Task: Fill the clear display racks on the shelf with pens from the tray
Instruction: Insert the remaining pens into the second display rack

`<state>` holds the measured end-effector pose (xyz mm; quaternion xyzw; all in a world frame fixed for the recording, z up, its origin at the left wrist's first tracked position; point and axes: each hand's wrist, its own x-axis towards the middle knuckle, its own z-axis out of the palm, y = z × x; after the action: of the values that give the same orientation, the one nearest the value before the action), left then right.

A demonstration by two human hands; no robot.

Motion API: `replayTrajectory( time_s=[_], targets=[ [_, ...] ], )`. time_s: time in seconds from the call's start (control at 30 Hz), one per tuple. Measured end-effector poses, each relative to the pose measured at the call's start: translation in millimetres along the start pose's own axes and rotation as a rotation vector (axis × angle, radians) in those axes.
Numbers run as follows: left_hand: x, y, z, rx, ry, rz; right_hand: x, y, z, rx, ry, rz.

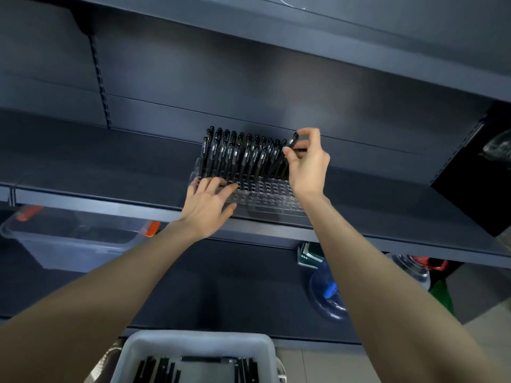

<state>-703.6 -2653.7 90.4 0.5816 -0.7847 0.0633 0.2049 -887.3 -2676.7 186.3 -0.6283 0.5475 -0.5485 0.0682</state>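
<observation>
Along the front edge of the dark shelf (110, 167), near its middle, stood the clear display rack (265, 199). Below the shelf, at the bottom of the view, the grey tray (193, 342) held loose pens (163, 369) lying flat. The left hand (207, 205) rested on the front left corner of the rack, its fingers spread and nearly straight, probably to steady it. The right hand (307, 164) was at the right end of the back rows and pinched one black pen (293, 140) between thumb and fingertips, the pen tilted. The standing pens (235, 156) filled the back rows, upright and close together. The front rows showed only bare holes. I judge this rack about half done: the front rows were not yet filled, and the tray had pens to give.
</observation>
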Motion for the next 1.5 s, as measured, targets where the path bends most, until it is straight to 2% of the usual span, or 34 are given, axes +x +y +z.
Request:
replayTrajectory(
  time_s=[0.13, 0.3, 0.5, 0.93, 1.2, 1.33, 1.5],
  targets=[
    [-1, -9, 18, 0.065, 0.112, 0.057, 5, 12, 16, -0.031, -0.04, -0.025],
    [0, -9, 21, 0.077, 0.152, 0.05, 3, 26, 29, -0.144, -0.118, -0.061],
    [0, -8, 21, 0.089, 0.153, 0.04, 9, 22, 30, -0.257, -0.201, -0.018],
    [-2, -7, 16, 0.101, 0.102, 0.031, 12, 8, 22, -0.427, -0.343, -0.054],
    [-2, -7, 14, 0.101, 0.086, 0.045, 4, 11, 24, -0.38, -0.343, -0.001],
    [-3, -8, 8, 0.006, 0.025, 0.047, -2, 10, 21, -0.357, -0.349, 0.046],
    [-16, -6, -8, -0.074, 0.053, 0.017, -21, -1, 6, -0.323, -0.357, 0.096]
  ],
)
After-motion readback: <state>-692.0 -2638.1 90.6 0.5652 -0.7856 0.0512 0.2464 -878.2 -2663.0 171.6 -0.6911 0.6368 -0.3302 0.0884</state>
